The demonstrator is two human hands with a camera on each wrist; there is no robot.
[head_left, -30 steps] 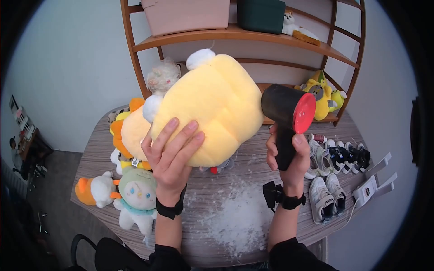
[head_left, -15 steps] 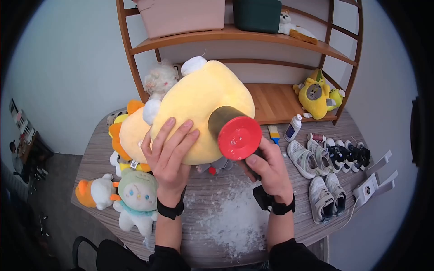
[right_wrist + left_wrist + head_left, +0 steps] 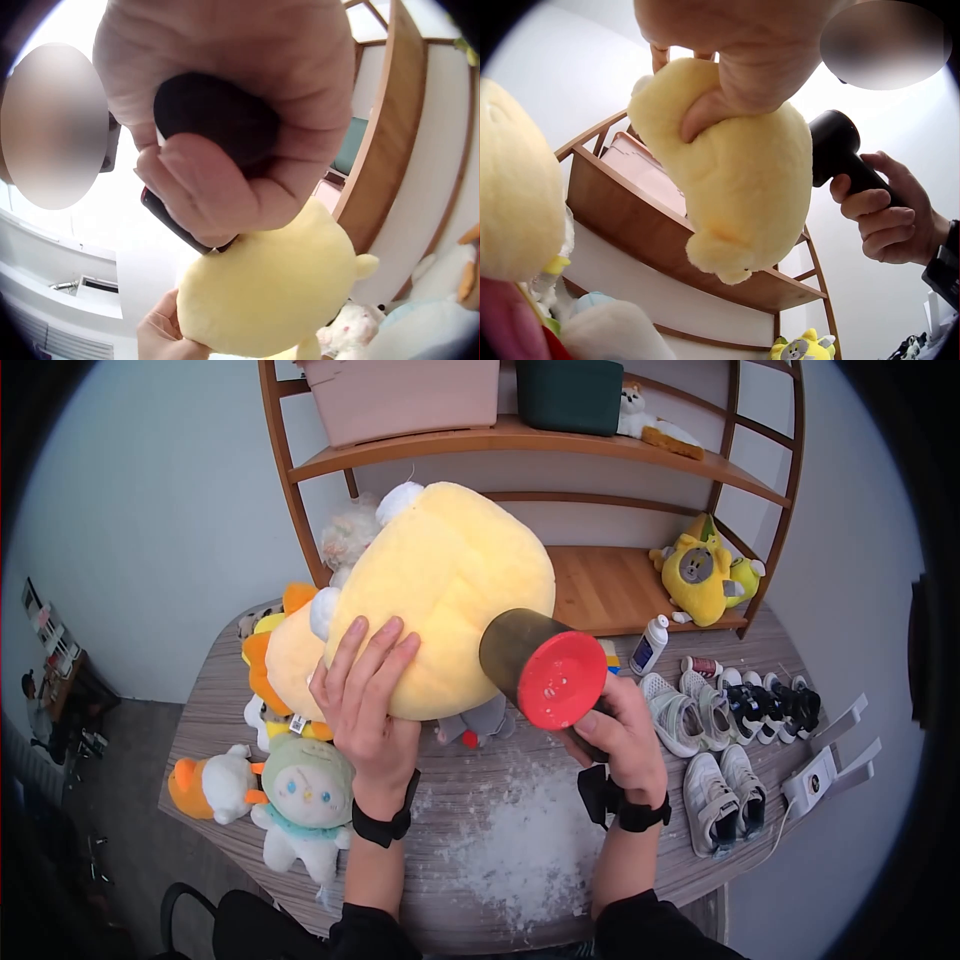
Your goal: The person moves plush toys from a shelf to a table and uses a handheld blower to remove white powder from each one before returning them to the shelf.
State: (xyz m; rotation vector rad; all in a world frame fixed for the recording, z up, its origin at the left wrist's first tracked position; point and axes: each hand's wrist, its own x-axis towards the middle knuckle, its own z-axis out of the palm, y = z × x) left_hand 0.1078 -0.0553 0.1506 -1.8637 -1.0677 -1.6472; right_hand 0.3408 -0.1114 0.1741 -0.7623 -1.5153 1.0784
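Observation:
My left hand (image 3: 368,705) grips a pale yellow plush toy (image 3: 450,580) above the table, fingers spread on its near face. In the left wrist view the thumb presses into the plush from the other side. My right hand (image 3: 622,735) holds a black hair dryer (image 3: 512,645) by its handle, fingers wrapped round it. The dryer's red round end faces back toward me, and its barrel overlaps the plush's lower right side in the head view. A grey plush toy (image 3: 485,718) on the table is partly hidden behind the yellow one.
Several plush toys, one with a green hood (image 3: 300,790), crowd the table's left side. White powder (image 3: 525,840) is spread in front. Shoes (image 3: 718,800), a white bottle (image 3: 650,643) and a small white device (image 3: 810,785) stand at right. A wooden shelf (image 3: 620,585) rises behind.
The hair dryer has swung from the plush's right side to its lower front, its red end turning toward me, then shifted slightly right. The plush has moved a little left.

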